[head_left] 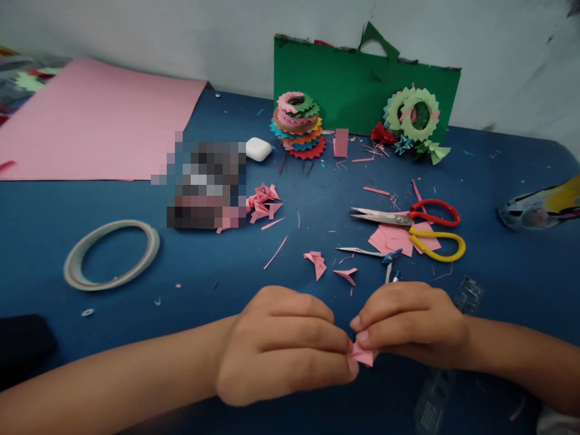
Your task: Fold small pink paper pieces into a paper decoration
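Note:
My left hand (283,344) and my right hand (410,323) meet low in the middle of the view, both pinched on one small folded pink paper piece (362,353) held just above the blue table (136,302). The fingers hide most of the piece. Just beyond my hands lie two other folded pink pieces (316,263) (346,275). A cluster of several more folded pink pieces (263,203) lies further back.
Red-handled scissors (410,214) and yellow-handled scissors (430,244) rest on pink paper squares at the right. A tape ring (112,254) lies left, a large pink sheet (95,121) back left. A stack of coloured paper rings (299,124), a green board (362,84) and a white case (258,148) stand behind.

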A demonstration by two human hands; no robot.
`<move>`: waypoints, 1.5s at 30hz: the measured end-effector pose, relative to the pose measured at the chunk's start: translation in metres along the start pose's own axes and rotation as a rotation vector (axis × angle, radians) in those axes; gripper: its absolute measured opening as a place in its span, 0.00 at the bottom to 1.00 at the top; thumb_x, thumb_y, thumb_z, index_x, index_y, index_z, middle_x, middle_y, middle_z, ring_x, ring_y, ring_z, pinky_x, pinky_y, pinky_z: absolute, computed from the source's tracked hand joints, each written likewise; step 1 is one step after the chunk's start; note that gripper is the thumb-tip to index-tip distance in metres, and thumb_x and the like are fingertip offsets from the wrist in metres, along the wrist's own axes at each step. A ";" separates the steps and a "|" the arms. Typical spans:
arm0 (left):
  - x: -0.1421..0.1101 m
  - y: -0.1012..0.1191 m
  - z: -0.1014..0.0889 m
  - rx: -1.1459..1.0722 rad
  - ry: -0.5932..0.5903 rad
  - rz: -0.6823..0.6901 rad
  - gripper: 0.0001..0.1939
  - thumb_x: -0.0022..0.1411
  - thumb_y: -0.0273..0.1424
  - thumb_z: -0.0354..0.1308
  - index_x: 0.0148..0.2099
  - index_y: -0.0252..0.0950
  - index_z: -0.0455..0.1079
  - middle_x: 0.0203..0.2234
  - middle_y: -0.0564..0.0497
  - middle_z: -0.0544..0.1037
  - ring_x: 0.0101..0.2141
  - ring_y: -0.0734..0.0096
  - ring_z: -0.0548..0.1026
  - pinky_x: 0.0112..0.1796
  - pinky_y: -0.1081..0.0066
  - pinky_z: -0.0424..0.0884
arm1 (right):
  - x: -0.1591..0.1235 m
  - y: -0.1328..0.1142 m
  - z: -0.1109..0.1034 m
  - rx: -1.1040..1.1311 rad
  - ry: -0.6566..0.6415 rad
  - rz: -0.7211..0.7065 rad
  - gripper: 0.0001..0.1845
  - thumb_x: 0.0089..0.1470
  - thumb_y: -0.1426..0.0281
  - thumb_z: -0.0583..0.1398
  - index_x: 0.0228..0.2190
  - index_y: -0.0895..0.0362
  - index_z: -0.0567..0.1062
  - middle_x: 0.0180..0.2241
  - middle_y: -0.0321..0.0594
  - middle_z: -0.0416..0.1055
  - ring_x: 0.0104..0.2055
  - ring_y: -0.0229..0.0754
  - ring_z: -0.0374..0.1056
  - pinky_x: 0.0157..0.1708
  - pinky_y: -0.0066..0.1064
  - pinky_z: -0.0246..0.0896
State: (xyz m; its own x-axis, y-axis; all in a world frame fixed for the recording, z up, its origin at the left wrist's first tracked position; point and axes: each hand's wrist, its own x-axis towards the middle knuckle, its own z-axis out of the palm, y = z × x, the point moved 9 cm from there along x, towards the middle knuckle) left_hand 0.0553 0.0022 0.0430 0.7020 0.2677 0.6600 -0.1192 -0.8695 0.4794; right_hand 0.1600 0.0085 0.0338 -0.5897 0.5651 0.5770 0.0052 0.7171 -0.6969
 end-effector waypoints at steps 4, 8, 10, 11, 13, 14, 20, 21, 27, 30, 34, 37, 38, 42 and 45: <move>-0.002 -0.004 -0.001 0.113 -0.011 -0.130 0.07 0.62 0.23 0.56 0.43 0.32 0.71 0.33 0.51 0.81 0.34 0.75 0.77 0.40 0.79 0.74 | -0.003 -0.014 0.002 -0.271 -0.196 -0.106 0.10 0.59 0.79 0.54 0.38 0.66 0.75 0.36 0.44 0.77 0.41 0.34 0.71 0.44 0.24 0.67; -0.007 -0.003 0.007 0.194 -0.068 -0.164 0.10 0.66 0.24 0.49 0.46 0.32 0.70 0.36 0.49 0.81 0.39 0.71 0.77 0.42 0.74 0.73 | -0.007 -0.023 0.003 -0.428 -0.291 -0.198 0.10 0.59 0.78 0.54 0.40 0.66 0.74 0.38 0.42 0.77 0.40 0.37 0.72 0.41 0.27 0.68; -0.008 -0.003 0.008 0.217 -0.039 -0.154 0.11 0.67 0.23 0.47 0.45 0.30 0.70 0.34 0.47 0.80 0.39 0.69 0.77 0.41 0.72 0.73 | -0.007 -0.023 0.002 -0.457 -0.225 -0.210 0.10 0.59 0.78 0.54 0.38 0.64 0.75 0.37 0.41 0.77 0.37 0.37 0.72 0.36 0.28 0.68; -0.007 -0.003 0.008 0.214 -0.025 -0.155 0.10 0.66 0.23 0.49 0.44 0.29 0.70 0.33 0.47 0.80 0.37 0.68 0.77 0.39 0.72 0.73 | -0.007 -0.022 0.001 -0.460 -0.169 -0.206 0.10 0.59 0.77 0.53 0.37 0.64 0.75 0.36 0.41 0.77 0.36 0.37 0.72 0.35 0.27 0.68; -0.005 -0.011 0.009 0.138 0.002 -0.204 0.06 0.63 0.23 0.53 0.42 0.29 0.70 0.30 0.47 0.79 0.32 0.70 0.76 0.35 0.73 0.74 | -0.005 -0.019 -0.003 -0.424 -0.066 -0.191 0.11 0.60 0.77 0.53 0.36 0.64 0.75 0.33 0.42 0.78 0.34 0.35 0.73 0.33 0.25 0.68; -0.003 -0.017 0.009 0.064 0.022 -0.254 0.05 0.62 0.22 0.55 0.40 0.29 0.70 0.29 0.47 0.79 0.30 0.71 0.76 0.34 0.74 0.74 | -0.003 -0.014 -0.003 -0.387 -0.053 -0.143 0.09 0.59 0.77 0.55 0.35 0.64 0.75 0.32 0.42 0.78 0.34 0.34 0.73 0.34 0.23 0.68; 0.005 -0.027 0.003 -0.274 0.142 -0.305 0.07 0.56 0.19 0.61 0.39 0.28 0.71 0.28 0.43 0.80 0.32 0.70 0.78 0.36 0.73 0.74 | 0.001 -0.017 -0.009 -0.390 -0.041 -0.181 0.10 0.60 0.77 0.54 0.34 0.64 0.76 0.34 0.43 0.78 0.36 0.33 0.73 0.36 0.22 0.68; 0.005 -0.027 0.003 -0.289 0.142 -0.298 0.08 0.55 0.20 0.62 0.39 0.28 0.71 0.28 0.43 0.80 0.32 0.70 0.78 0.35 0.73 0.75 | 0.000 -0.023 -0.008 -0.447 -0.055 -0.233 0.10 0.60 0.76 0.54 0.35 0.63 0.76 0.35 0.42 0.78 0.36 0.33 0.73 0.36 0.23 0.69; -0.004 -0.039 0.011 -0.453 0.159 -0.451 0.12 0.47 0.22 0.68 0.36 0.31 0.72 0.29 0.45 0.80 0.31 0.70 0.77 0.34 0.74 0.76 | 0.002 -0.038 -0.004 -0.648 -0.161 -0.323 0.06 0.55 0.73 0.60 0.32 0.56 0.78 0.35 0.31 0.78 0.32 0.33 0.72 0.31 0.23 0.71; -0.004 -0.042 0.016 -0.523 0.135 -0.486 0.10 0.47 0.20 0.67 0.34 0.31 0.72 0.30 0.45 0.79 0.32 0.71 0.77 0.34 0.75 0.76 | 0.002 -0.042 -0.005 -0.649 -0.128 -0.349 0.07 0.55 0.73 0.59 0.31 0.55 0.78 0.35 0.30 0.78 0.31 0.33 0.72 0.30 0.23 0.70; 0.002 -0.036 0.014 -0.491 0.114 -0.410 0.10 0.48 0.17 0.66 0.34 0.28 0.72 0.28 0.44 0.78 0.32 0.70 0.77 0.34 0.75 0.74 | 0.000 -0.039 -0.001 -0.642 -0.145 -0.353 0.09 0.56 0.74 0.58 0.31 0.55 0.78 0.35 0.31 0.78 0.31 0.33 0.71 0.29 0.23 0.70; 0.005 -0.032 0.014 -0.458 0.051 -0.347 0.09 0.49 0.16 0.65 0.34 0.28 0.71 0.29 0.43 0.78 0.31 0.71 0.76 0.35 0.75 0.74 | -0.002 -0.040 -0.001 -0.617 -0.143 -0.371 0.08 0.56 0.73 0.58 0.32 0.56 0.78 0.35 0.32 0.78 0.31 0.33 0.72 0.28 0.23 0.70; 0.005 -0.030 0.015 -0.439 0.022 -0.319 0.09 0.50 0.17 0.64 0.34 0.28 0.71 0.29 0.43 0.78 0.31 0.71 0.76 0.35 0.75 0.73 | -0.002 -0.039 -0.001 -0.609 -0.149 -0.375 0.08 0.56 0.73 0.58 0.32 0.56 0.78 0.35 0.32 0.78 0.31 0.33 0.72 0.28 0.23 0.70; 0.003 -0.022 0.019 -0.318 -0.109 -0.189 0.08 0.55 0.19 0.61 0.38 0.30 0.70 0.31 0.43 0.79 0.32 0.69 0.76 0.35 0.73 0.73 | -0.002 -0.037 0.004 -0.621 -0.188 -0.381 0.06 0.54 0.72 0.61 0.32 0.56 0.79 0.35 0.30 0.78 0.31 0.32 0.72 0.27 0.22 0.69; 0.003 -0.023 0.020 -0.285 -0.128 -0.191 0.07 0.56 0.20 0.60 0.39 0.30 0.70 0.31 0.44 0.78 0.32 0.69 0.75 0.35 0.73 0.73 | -0.004 -0.041 0.004 -0.650 -0.122 -0.438 0.07 0.54 0.73 0.60 0.30 0.55 0.79 0.33 0.28 0.78 0.30 0.30 0.72 0.25 0.20 0.69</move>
State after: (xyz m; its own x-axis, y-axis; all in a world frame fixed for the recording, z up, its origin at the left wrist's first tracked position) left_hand 0.0738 0.0145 0.0224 0.8103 0.3443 0.4742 -0.1558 -0.6535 0.7407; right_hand 0.1590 -0.0249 0.0587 -0.7316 0.1543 0.6641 0.2001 0.9798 -0.0073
